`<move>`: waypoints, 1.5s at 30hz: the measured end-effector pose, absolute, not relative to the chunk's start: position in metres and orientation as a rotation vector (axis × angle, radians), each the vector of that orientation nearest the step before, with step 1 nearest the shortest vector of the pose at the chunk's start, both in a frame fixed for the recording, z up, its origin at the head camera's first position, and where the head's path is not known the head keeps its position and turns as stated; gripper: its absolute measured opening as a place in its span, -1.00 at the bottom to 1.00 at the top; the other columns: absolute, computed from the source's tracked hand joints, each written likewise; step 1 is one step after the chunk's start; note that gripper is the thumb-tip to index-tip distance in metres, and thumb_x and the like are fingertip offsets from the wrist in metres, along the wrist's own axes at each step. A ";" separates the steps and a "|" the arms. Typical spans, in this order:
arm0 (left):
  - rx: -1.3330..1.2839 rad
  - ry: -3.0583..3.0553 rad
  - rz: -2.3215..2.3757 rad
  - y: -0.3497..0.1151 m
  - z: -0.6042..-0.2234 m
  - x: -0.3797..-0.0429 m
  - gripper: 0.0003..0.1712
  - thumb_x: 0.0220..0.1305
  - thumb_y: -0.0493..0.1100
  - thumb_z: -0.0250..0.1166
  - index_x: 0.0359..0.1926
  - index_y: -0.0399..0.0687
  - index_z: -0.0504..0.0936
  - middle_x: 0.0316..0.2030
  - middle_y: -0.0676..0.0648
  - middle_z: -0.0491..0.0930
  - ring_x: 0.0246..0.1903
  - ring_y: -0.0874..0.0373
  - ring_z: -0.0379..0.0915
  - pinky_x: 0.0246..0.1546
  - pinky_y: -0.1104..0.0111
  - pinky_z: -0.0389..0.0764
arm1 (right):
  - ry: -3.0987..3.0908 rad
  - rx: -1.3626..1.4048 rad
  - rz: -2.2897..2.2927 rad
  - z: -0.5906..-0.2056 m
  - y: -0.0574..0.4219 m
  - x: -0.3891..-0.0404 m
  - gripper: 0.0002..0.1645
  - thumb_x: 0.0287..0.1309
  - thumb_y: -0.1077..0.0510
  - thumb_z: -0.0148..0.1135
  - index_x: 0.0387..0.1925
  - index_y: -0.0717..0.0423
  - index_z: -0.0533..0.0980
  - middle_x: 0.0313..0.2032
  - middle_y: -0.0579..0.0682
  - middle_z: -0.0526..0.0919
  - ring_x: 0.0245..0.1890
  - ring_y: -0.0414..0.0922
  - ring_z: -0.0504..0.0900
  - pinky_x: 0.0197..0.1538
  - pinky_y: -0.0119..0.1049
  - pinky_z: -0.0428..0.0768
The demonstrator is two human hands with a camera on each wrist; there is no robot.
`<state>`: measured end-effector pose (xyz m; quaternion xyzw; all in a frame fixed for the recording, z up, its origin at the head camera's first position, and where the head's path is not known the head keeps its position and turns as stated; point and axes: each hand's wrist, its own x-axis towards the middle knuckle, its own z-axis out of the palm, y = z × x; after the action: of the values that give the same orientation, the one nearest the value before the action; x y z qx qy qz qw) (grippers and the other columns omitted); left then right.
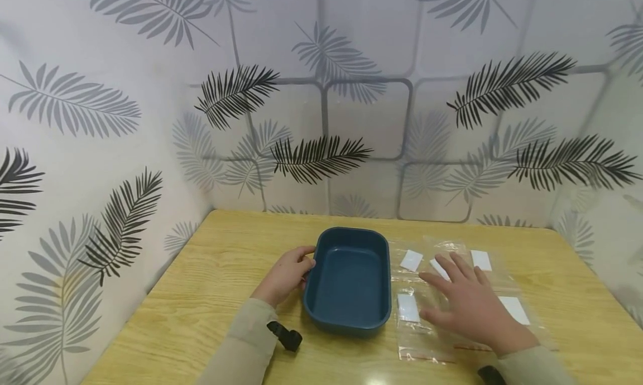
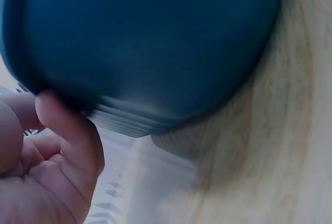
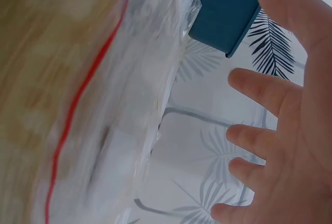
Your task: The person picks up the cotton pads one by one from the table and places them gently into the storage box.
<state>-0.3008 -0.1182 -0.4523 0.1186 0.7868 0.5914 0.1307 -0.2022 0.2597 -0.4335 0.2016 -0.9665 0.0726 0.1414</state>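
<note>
A deep blue rectangular plastic container [image 1: 348,287] with rounded corners stands on the table, nothing inside it. At its left side my left hand [image 1: 283,276] grips the rim, thumb on the edge; the left wrist view shows curled fingers [image 2: 78,141] against the container's outer wall. To the right, my right hand [image 1: 467,304] hovers with spread fingers over several clear zip bags [image 1: 424,340]. White rectangular pieces, such as one at the front left [image 1: 408,308], show in or on the bags. In the right wrist view a red zip line [image 3: 83,94] crosses a bag, and the fingers hold nothing.
The light wooden table [image 1: 201,301] meets a wall [image 1: 361,117] with leaf patterns at its back. Another patterned wall surface [image 1: 65,167] runs along the left. Black straps [image 1: 285,336] sit at both wrists.
</note>
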 end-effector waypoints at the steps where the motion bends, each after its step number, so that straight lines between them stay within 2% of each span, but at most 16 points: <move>1: 0.348 2.274 1.732 -0.119 -0.454 -0.301 -0.46 0.56 -0.17 0.04 0.47 -0.14 0.31 -0.32 -0.13 0.45 -0.45 0.08 0.38 -0.44 0.28 0.53 | -2.796 0.588 0.216 -0.434 0.258 -0.204 -0.16 -0.02 -0.43 0.41 0.24 -0.14 0.58 0.41 0.22 0.31 0.45 0.34 0.10 0.21 0.54 0.15; 8: 0.346 2.198 1.829 -0.122 -0.462 -0.301 -0.46 0.55 -0.17 0.06 0.46 -0.13 0.32 -0.40 -0.08 0.38 -0.47 0.08 0.29 -0.45 0.29 0.47 | -2.873 0.644 0.265 -0.440 0.242 -0.220 -0.22 -0.18 -0.32 0.51 0.14 -0.15 0.64 0.40 0.26 0.34 0.43 0.37 0.12 0.19 0.56 0.16; 15: 0.358 2.032 1.931 -0.122 -0.467 -0.301 -0.38 0.50 -0.25 0.14 0.50 -0.21 0.23 -0.19 -0.20 0.47 -0.43 0.13 0.41 -0.47 0.34 0.53 | -2.992 0.613 0.269 -0.445 0.235 -0.226 -0.28 -0.29 -0.23 0.55 0.05 -0.19 0.66 0.37 0.26 0.37 0.42 0.39 0.15 0.19 0.57 0.16; 21: 0.352 1.932 2.003 -0.118 -0.472 -0.302 -0.37 0.47 -0.27 0.17 0.48 -0.18 0.25 -0.21 -0.14 0.47 -0.44 0.15 0.40 -0.49 0.37 0.51 | -3.049 0.580 0.285 -0.447 0.237 -0.226 -0.26 -0.30 -0.20 0.55 0.07 -0.18 0.65 0.37 0.23 0.38 0.44 0.36 0.11 0.22 0.56 0.12; 31: 0.316 1.861 2.046 -0.118 -0.473 -0.298 -0.39 0.49 -0.30 0.12 0.49 -0.18 0.23 -0.27 -0.07 0.43 -0.50 0.15 0.30 -0.50 0.37 0.44 | -3.029 0.628 0.350 -0.449 0.236 -0.226 -0.28 -0.31 -0.19 0.58 0.03 -0.14 0.66 0.30 0.22 0.44 0.41 0.39 0.18 0.18 0.55 0.21; 45: 0.322 1.831 2.071 -0.117 -0.473 -0.297 -0.39 0.49 -0.30 0.13 0.49 -0.20 0.23 -0.24 -0.10 0.43 -0.47 0.16 0.37 -0.47 0.37 0.50 | -2.975 0.672 0.407 -0.453 0.238 -0.229 -0.36 -0.27 -0.15 0.58 -0.04 -0.12 0.64 0.21 0.13 0.50 0.39 0.39 0.21 0.21 0.46 0.27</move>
<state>-0.2971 -0.1173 -0.4728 0.1137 0.6474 0.7322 0.1784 -0.2290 0.2380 -0.4527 0.2183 -0.9663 0.1321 0.0325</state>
